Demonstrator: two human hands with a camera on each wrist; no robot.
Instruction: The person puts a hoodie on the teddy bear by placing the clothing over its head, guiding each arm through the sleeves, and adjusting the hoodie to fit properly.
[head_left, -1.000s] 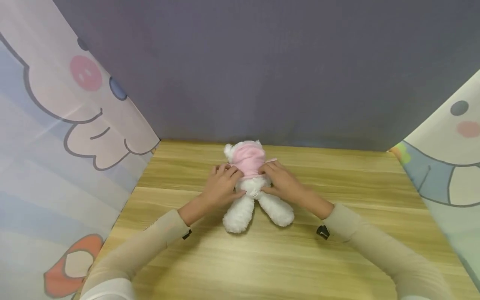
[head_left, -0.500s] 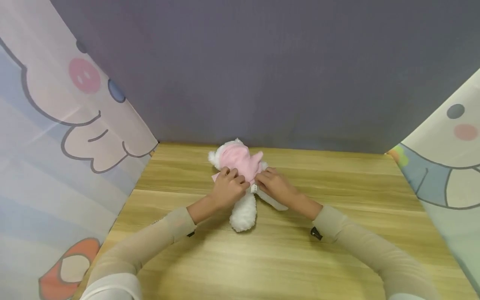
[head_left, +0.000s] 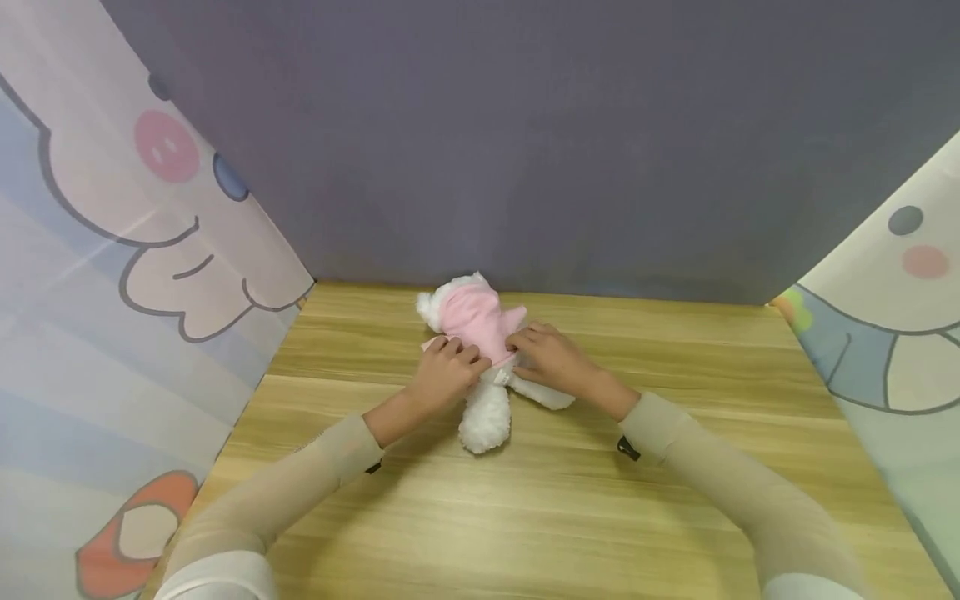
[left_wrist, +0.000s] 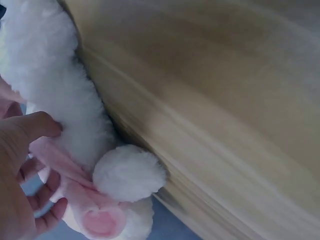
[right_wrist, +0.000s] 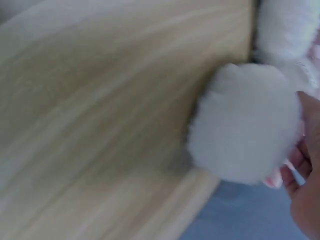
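Observation:
A white plush toy [head_left: 486, 417] in a pink top [head_left: 474, 321] lies on the wooden table, its head toward the grey panel and its legs toward me. From the left, my left hand [head_left: 446, 372] grips the top near its lower hem. In the left wrist view its thumb presses the white fur while the fingers curl at the pink cloth [left_wrist: 75, 182]. Across from it, my right hand [head_left: 551, 358] pinches the top's right edge. A rounded white leg [right_wrist: 245, 122] fills much of the right wrist view and partly hides that hand's fingertips. A small white tag [head_left: 502, 377] shows below the hem.
The wooden table [head_left: 480, 525] reaches back to a tall grey panel [head_left: 540, 150], close behind the toy's head. Cartoon-printed cloth hangs along the left side [head_left: 82, 350] and the right side [head_left: 885, 333].
The toy has been turned partly to its side, its head shifting left and its right leg now seen edge-on. Both hands have stayed on it, moving slightly with the pink top.

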